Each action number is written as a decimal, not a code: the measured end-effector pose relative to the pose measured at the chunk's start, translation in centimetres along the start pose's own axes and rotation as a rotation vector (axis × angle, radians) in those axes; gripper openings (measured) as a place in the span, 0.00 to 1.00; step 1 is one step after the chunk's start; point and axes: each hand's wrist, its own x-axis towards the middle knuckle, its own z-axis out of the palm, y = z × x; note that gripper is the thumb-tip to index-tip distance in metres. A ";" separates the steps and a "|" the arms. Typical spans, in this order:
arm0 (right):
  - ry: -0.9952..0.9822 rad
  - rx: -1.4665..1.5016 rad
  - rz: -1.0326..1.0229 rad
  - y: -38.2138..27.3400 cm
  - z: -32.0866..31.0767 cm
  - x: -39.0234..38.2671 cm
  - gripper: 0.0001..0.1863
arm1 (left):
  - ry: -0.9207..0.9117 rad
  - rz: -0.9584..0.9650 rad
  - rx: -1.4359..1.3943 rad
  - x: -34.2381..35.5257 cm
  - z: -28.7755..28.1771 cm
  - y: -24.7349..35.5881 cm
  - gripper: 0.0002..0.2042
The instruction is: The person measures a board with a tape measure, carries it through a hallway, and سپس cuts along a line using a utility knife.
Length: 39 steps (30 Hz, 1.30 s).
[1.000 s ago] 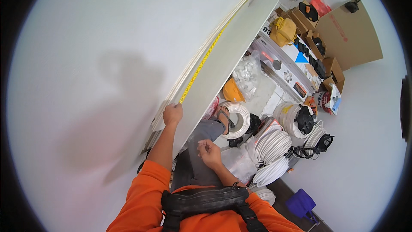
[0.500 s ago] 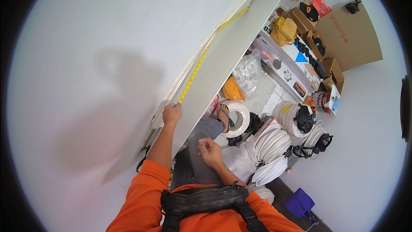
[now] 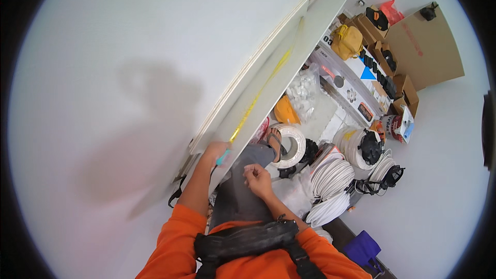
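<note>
My left hand (image 3: 216, 151) is closed around a tape measure, whose teal case (image 3: 223, 157) shows beside the fingers. A yellow tape blade (image 3: 251, 107) runs from it, blurred, up along a long pale board (image 3: 278, 83) toward the far end. Thin white panels (image 3: 248, 75) stand on edge between the board and the wall. My right hand (image 3: 258, 180) hovers over my grey-trousered leg, its fingers curled together; whatever they hold, if anything, is too small to make out.
Near my sandalled foot (image 3: 274, 142) lie a white cable coil (image 3: 293, 147), a yellow hard hat (image 3: 285, 111) and a plastic bag of white pieces (image 3: 305, 90). More cable coils (image 3: 330, 180) sit to the right. Long boxes (image 3: 343, 85) and cardboard cartons (image 3: 405, 93) line the far side.
My left hand has come nearer along the board, and the teal case now shows. The tape blade has shifted off the panels' edge onto the board and blurs. My right hand stays curled.
</note>
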 end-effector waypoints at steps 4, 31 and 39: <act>0.062 0.119 0.008 -0.5 -0.8 2.2 0.10 | 0.046 -0.028 0.009 -1.0 -0.5 -0.5 0.12; 0.393 0.597 -0.102 -13.8 -4.1 31.3 0.29 | 0.138 0.261 -0.006 0.3 1.8 2.8 0.12; 0.375 0.584 -0.114 -15.1 -4.7 32.1 0.29 | 0.171 0.202 -0.025 0.0 3.2 4.5 0.14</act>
